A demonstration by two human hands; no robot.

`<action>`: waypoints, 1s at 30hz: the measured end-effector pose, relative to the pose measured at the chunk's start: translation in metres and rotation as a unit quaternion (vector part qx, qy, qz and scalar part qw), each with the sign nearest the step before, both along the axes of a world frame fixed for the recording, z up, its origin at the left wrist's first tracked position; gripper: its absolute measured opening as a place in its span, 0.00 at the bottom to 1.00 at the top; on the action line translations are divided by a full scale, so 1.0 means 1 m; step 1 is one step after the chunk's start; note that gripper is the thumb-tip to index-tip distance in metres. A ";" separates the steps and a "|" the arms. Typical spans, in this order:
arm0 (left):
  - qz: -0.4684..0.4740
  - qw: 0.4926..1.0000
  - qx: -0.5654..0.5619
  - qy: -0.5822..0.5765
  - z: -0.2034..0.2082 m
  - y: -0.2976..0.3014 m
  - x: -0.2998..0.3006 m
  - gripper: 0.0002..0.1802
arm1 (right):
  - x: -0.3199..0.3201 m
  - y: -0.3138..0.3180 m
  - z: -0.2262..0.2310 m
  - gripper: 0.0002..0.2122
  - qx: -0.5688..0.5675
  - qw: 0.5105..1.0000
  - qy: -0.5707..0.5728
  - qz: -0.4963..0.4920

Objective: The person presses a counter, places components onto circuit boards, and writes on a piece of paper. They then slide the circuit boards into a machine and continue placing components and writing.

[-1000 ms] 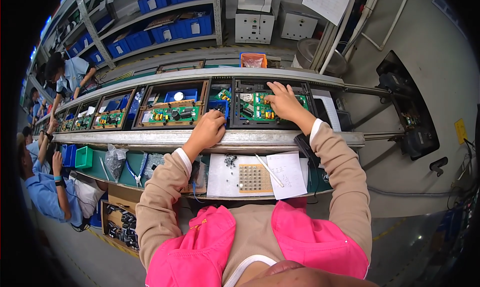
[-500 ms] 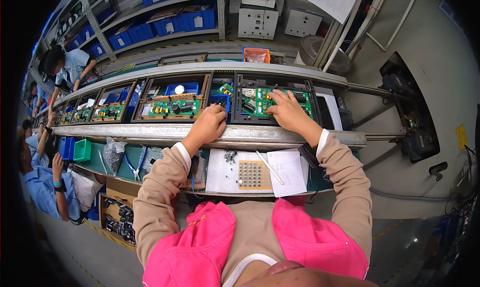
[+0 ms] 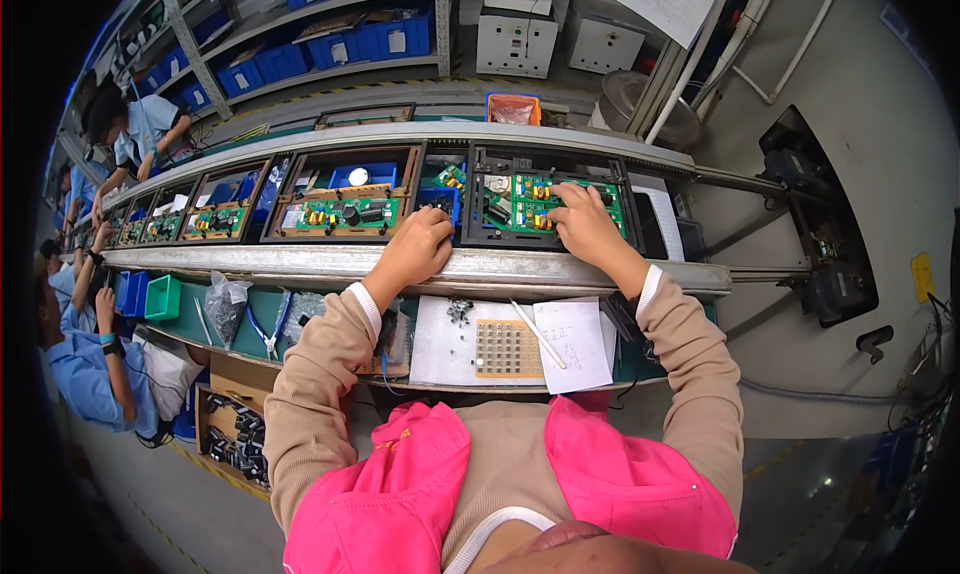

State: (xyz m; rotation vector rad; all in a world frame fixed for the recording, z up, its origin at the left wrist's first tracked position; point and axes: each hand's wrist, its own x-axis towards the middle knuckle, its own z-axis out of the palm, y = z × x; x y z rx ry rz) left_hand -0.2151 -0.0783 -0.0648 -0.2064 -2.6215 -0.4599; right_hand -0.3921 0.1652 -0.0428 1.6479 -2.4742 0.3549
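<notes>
My right hand (image 3: 585, 222) is over a green circuit board (image 3: 526, 212) in a black frame on the conveyor. Its fingers are apart and reach down to the parts on the board; no held thing shows. At the near edge of a small blue bin (image 3: 456, 212), my left hand (image 3: 420, 244) has its fingers curled together, tips down at the dark small parts inside. Whatever its fingertips hold is hidden. Left of it, another framed circuit board (image 3: 350, 215) with yellow and black components sits on the line.
A metal rail (image 3: 500, 268) runs along the conveyor's near side. On the bench before me lie a yellow grid of small parts (image 3: 508, 348), a white pen (image 3: 538, 334), paper sheets (image 3: 592, 346) and blue-handled pliers (image 3: 268, 332). Co-workers in blue shirts (image 3: 90, 369) are at the left.
My right hand has shifted slightly right over the board, uncovering yellow components. My left hand stays by the blue bin. At the left, co-workers' arms have moved.
</notes>
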 end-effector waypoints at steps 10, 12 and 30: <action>-0.008 1.000 0.000 0.008 -0.003 -0.002 0.000 0.06 | 0.010 -0.004 -0.003 0.13 -0.022 0.999 -0.017 0.044; -0.008 1.000 0.002 0.007 -0.003 -0.001 0.000 0.06 | 0.009 -0.005 -0.002 0.13 -0.017 0.999 -0.022 0.043; -0.006 1.000 0.002 0.007 -0.002 0.000 -0.001 0.06 | -0.006 -0.011 -0.013 0.15 -0.101 0.993 -0.063 0.009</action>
